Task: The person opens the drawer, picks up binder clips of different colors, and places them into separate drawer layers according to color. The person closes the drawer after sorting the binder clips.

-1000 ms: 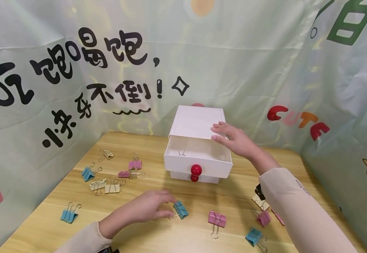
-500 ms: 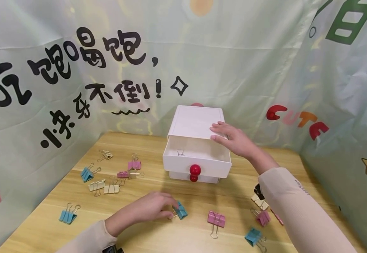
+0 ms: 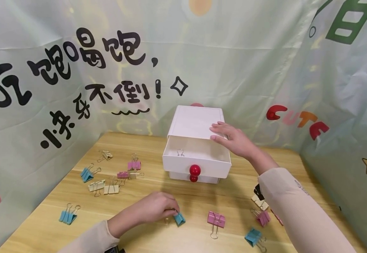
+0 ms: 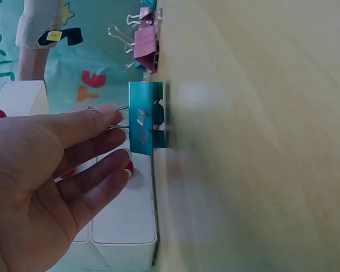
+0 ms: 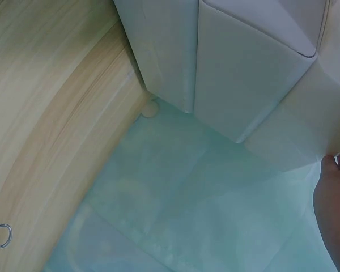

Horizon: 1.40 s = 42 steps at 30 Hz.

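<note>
My left hand [image 3: 156, 207] pinches a wire handle of a blue binder clip [image 4: 140, 116] between thumb and index finger, while its other fingers are loosely bent. In the head view that blue clip [image 3: 179, 219] is close over the table, in front of a white drawer box [image 3: 196, 121]. Its upper drawer [image 3: 177, 163] is pulled out, and the wire handles of a binder clip [image 3: 180, 152] show inside. My right hand [image 3: 234, 138] rests on the right edge of the box top, fingers extended; only part of it shows at the edge of the right wrist view.
Several blue, pink and cream binder clips lie at the left, among them a blue clip [image 3: 68, 216]. A pink clip [image 3: 216, 219] and another blue clip [image 3: 253, 237] lie at front right. Red knobs [image 3: 194, 170] stick out from the drawers. Printed cloth [image 3: 234, 70] hangs behind.
My left thumb and fingers have closed on the blue clip's handle, and the clip has turned and shifted slightly toward me. My right hand stays on the box.
</note>
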Tool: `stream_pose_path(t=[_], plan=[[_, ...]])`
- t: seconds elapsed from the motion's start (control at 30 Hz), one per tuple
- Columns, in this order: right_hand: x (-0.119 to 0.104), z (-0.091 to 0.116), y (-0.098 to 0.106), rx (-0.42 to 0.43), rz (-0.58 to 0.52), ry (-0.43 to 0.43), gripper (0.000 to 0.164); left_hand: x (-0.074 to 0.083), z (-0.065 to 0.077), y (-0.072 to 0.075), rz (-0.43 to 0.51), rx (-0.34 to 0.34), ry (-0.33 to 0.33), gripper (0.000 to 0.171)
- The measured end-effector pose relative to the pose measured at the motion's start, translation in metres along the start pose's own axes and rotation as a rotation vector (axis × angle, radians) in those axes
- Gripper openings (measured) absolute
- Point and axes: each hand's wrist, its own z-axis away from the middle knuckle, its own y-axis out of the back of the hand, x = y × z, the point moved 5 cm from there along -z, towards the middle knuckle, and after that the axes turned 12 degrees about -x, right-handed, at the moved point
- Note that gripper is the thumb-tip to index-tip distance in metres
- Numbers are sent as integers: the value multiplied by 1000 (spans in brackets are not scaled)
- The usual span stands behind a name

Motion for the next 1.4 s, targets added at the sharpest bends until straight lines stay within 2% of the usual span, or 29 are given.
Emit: stream_pose_path(t=[0.13,0.4,0.93,1.4], plan=[[-1,0,0,3,-5,5,57,4,1,6,-26,28,-29,8],[-1,1,0,1,-13,-2,57,15,3,23,-71,53,-30,6],[0,1,0,-3,-14,-7,57,34,5,63,-49,164,-125,6],[-2,1,1,-3,-16,-9,57,45,2,107,-92,228,-132,7]])
